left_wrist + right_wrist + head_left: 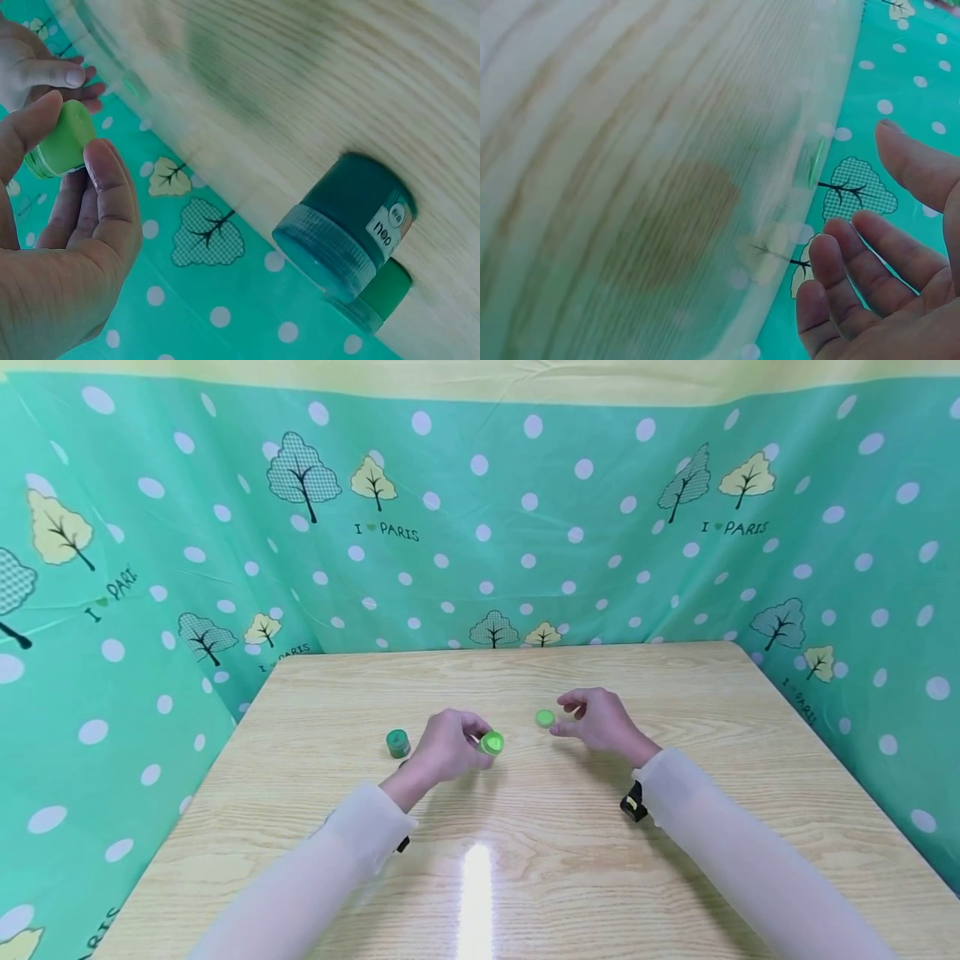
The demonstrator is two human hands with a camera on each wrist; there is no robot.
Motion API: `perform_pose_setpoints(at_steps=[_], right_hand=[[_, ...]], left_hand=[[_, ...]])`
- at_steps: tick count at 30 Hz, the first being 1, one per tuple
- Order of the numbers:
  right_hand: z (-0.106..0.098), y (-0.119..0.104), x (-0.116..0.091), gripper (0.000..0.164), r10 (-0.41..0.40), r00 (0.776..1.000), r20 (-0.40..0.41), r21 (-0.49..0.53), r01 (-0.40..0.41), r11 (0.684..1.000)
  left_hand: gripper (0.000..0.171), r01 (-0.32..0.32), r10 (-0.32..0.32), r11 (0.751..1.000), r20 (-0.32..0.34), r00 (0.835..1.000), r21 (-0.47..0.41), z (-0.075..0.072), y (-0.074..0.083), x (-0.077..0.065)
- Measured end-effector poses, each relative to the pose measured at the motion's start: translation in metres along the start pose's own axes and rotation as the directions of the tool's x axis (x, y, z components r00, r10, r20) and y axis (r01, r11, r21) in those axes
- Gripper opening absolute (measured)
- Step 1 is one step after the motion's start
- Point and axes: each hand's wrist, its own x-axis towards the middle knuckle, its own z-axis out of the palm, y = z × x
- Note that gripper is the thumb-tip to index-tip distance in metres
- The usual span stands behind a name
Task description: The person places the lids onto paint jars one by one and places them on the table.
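My left hand [453, 745] pinches a small light green jar [492, 743] between thumb and fingers, above the table. The jar's round top faces up in the head view, with bright green inside its rim; in the left wrist view the threaded neck of the jar [64, 142] points down-left. My right hand [597, 720] holds nothing, its thumb and fingers spread apart. Just left of its fingertips a light green lid [545, 718] lies flat on the table. In the right wrist view the palm and relaxed fingers [877, 281] show, with nothing between them.
A dark green jar [397, 743] with a lid stands left of my left hand on the wooden table [480, 677]. A brighter green piece [386, 289] shows partly behind it in the left wrist view. A dotted teal curtain [525, 527] surrounds the table's back and sides.
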Motion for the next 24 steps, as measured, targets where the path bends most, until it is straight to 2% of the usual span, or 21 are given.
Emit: perform_pose_setpoints(at_steps=[24], right_hand=[[0.010, -0.003, 0.023, 0.062, 0.079, 0.995, 0.059, -0.009, -0.079, 0.997]], left_hand=[[0.030, -0.055, 0.054, 0.998, 0.034, 0.998, 0.037, 0.009, 0.002, -0.016]])
